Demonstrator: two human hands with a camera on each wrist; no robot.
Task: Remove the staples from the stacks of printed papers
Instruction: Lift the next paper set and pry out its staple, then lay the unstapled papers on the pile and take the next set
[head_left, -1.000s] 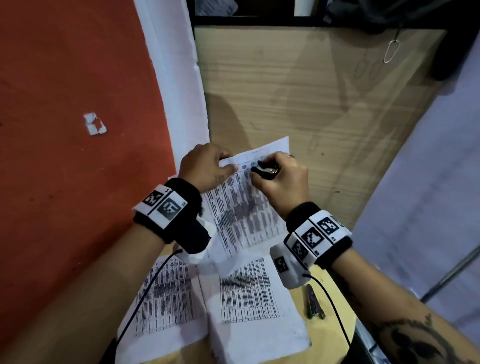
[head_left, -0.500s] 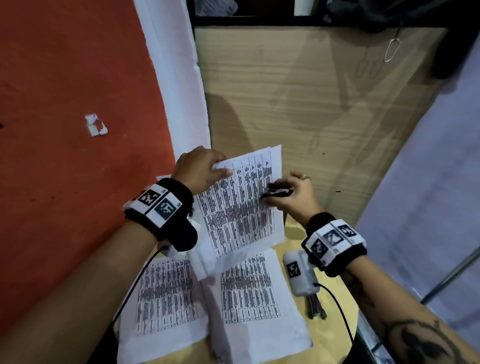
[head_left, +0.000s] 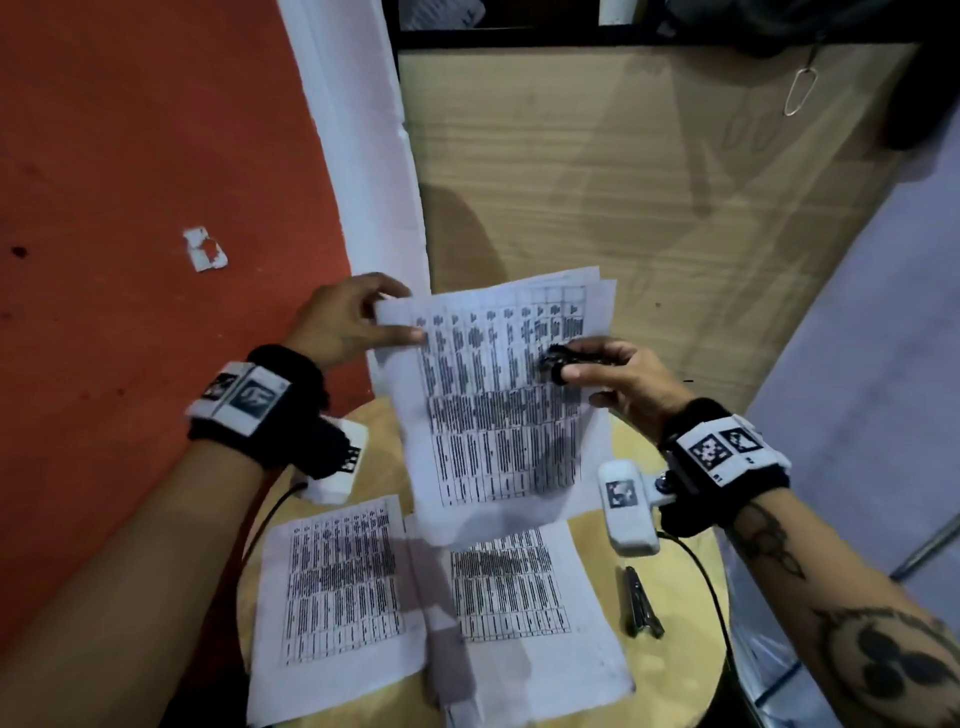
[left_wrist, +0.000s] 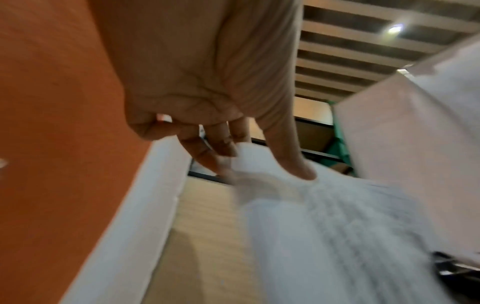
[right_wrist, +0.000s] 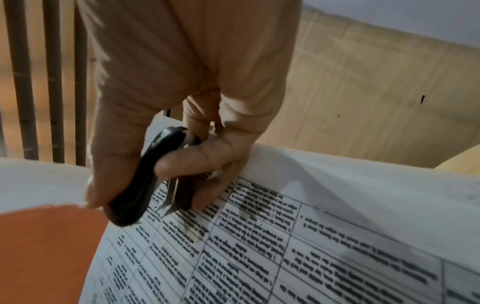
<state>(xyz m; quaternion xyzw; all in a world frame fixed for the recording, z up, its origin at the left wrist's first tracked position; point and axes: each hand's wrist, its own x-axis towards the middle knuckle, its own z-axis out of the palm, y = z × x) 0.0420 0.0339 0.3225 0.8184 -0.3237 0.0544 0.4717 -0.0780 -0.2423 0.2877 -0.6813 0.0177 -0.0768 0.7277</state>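
Note:
A stack of printed papers (head_left: 493, 405) hangs tilted in the air above the round table. My left hand (head_left: 384, 325) pinches its top left corner between thumb and fingers; in the left wrist view the left hand (left_wrist: 262, 164) shows the thumb on the blurred sheet (left_wrist: 324, 226). My right hand (head_left: 576, 364) grips a black staple remover (head_left: 563, 359) over the right side of the held stack. In the right wrist view the staple remover (right_wrist: 140, 185) sits between thumb and fingers of the right hand (right_wrist: 155, 197), its metal claws just above the printed page (right_wrist: 259, 246).
Two more printed stacks lie on the round wooden table (head_left: 680, 665): one at the left (head_left: 332, 603), one at the middle (head_left: 514, 623). A small dark metal tool (head_left: 640, 603) lies right of them. An orange wall (head_left: 130, 182) is left, a wooden panel (head_left: 623, 182) behind.
The held stack has swung round and lifted, now hanging upright from my left hand. My right hand with the staple remover has drawn away to the right and down from the top corner.

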